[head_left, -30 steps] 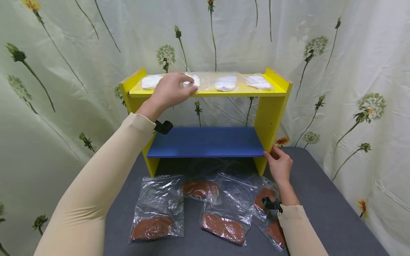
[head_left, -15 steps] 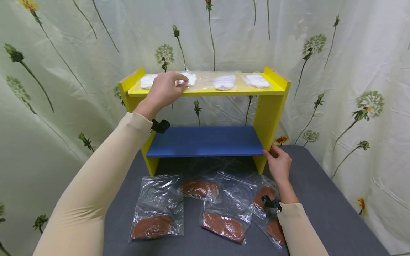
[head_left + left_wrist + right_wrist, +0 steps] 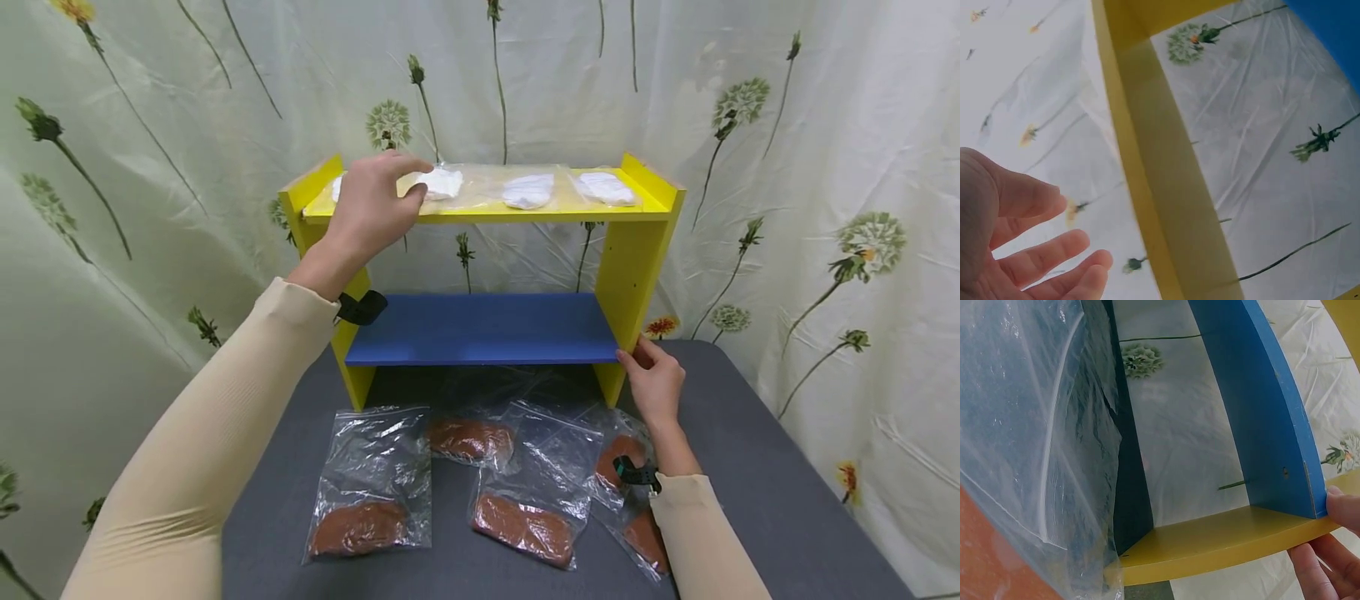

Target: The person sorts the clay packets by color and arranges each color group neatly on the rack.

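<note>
My left hand (image 3: pixel 371 204) is over the left end of the yellow top shelf (image 3: pixel 480 217), thumb and fingers apart, beside a white bagged bundle (image 3: pixel 442 184). In the left wrist view its fingers (image 3: pixel 1047 253) are loosely bent and hold nothing. Two more white bundles in clear bags, one in the middle (image 3: pixel 528 192) and one at the right (image 3: pixel 606 189), lie along that shelf. Another at the left end is mostly hidden by the hand. My right hand (image 3: pixel 658 387) grips the yellow side panel (image 3: pixel 637 275), thumb at the corner of the blue shelf (image 3: pixel 480 329), fingers behind.
On the grey table (image 3: pixel 757 467), in front of the shelf unit, lie several clear zip bags with reddish-brown contents, including a left bag (image 3: pixel 360 527), a middle bag (image 3: pixel 523 529) and one farther back (image 3: pixel 471 440). A flowered curtain (image 3: pixel 810 183) hangs behind.
My left hand has drawn back leftward off the second white bundle, its thumb and fingers parting. The right hand keeps its grip on the side panel.
</note>
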The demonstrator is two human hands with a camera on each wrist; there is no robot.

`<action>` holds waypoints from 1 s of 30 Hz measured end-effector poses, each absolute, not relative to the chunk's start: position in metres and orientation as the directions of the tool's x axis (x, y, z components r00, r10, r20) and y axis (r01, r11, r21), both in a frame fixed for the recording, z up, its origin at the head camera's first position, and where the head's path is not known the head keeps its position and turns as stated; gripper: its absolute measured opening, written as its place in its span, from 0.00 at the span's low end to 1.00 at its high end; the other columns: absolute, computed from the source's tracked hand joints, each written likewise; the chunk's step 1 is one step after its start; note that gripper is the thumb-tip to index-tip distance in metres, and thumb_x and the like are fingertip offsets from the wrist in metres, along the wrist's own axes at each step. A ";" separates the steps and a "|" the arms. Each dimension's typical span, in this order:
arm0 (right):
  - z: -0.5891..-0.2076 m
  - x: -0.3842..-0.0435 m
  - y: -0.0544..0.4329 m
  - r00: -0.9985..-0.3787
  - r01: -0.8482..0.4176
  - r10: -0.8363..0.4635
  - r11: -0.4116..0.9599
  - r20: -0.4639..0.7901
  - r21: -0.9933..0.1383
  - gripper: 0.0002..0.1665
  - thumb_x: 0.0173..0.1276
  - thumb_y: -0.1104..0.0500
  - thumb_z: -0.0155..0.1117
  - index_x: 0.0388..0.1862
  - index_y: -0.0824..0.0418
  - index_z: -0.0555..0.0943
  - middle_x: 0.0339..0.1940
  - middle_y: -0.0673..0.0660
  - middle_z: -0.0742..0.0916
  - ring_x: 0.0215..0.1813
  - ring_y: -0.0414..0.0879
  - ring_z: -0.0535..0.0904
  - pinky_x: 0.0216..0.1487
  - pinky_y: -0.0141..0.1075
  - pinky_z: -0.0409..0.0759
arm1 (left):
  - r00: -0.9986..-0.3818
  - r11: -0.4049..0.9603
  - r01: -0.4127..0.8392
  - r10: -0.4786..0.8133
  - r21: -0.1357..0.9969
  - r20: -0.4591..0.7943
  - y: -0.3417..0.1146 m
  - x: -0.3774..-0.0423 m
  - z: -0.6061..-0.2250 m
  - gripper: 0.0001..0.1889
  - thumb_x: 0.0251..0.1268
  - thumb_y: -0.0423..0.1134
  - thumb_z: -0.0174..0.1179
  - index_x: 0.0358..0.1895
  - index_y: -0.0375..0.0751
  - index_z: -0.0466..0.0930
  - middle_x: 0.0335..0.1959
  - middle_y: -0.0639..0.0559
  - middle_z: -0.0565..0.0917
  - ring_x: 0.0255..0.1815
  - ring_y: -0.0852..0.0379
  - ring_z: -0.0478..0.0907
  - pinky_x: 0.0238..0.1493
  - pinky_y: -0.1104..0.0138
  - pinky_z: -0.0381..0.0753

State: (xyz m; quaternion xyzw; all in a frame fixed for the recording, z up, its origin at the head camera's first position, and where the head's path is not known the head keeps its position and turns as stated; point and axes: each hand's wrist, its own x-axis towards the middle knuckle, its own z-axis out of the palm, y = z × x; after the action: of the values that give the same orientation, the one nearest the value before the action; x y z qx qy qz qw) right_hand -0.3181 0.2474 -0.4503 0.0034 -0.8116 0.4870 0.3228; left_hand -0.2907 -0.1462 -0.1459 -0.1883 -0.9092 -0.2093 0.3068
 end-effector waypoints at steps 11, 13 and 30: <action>-0.452 -0.315 0.247 -0.803 -0.294 0.320 0.520 0.502 -0.802 0.27 0.68 0.50 0.72 0.65 0.49 0.82 0.46 0.55 0.90 0.44 0.48 0.86 0.38 0.20 0.76 | -0.641 0.785 0.582 0.283 0.212 0.714 -0.157 -0.242 -0.167 0.15 0.70 0.33 0.61 0.58 0.42 0.85 0.56 0.47 0.84 0.63 0.50 0.76 0.54 0.54 0.78; -0.452 -0.315 0.246 -0.803 -0.299 0.318 0.516 0.503 -0.803 0.27 0.68 0.51 0.72 0.65 0.49 0.82 0.46 0.55 0.90 0.45 0.49 0.86 0.38 0.20 0.76 | -0.640 0.775 0.594 0.291 0.217 0.712 -0.159 -0.232 -0.174 0.16 0.69 0.33 0.63 0.58 0.42 0.85 0.57 0.48 0.84 0.62 0.51 0.77 0.54 0.55 0.78; -0.450 -0.313 0.248 -0.806 -0.305 0.308 0.516 0.505 -0.801 0.27 0.68 0.50 0.72 0.66 0.47 0.81 0.48 0.53 0.90 0.44 0.39 0.85 0.39 0.19 0.76 | -0.680 0.716 0.611 0.255 0.338 0.687 -0.175 -0.172 -0.273 0.24 0.66 0.33 0.68 0.65 0.49 0.81 0.63 0.50 0.80 0.64 0.50 0.76 0.52 0.52 0.81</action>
State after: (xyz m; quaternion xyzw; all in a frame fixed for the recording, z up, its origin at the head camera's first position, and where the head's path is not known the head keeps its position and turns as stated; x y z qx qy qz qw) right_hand -0.3135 0.2482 -0.4504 -0.0011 -0.8130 0.4921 0.3113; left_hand -0.1721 -0.1754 -0.2726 -0.2485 -0.8715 -0.2835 0.3135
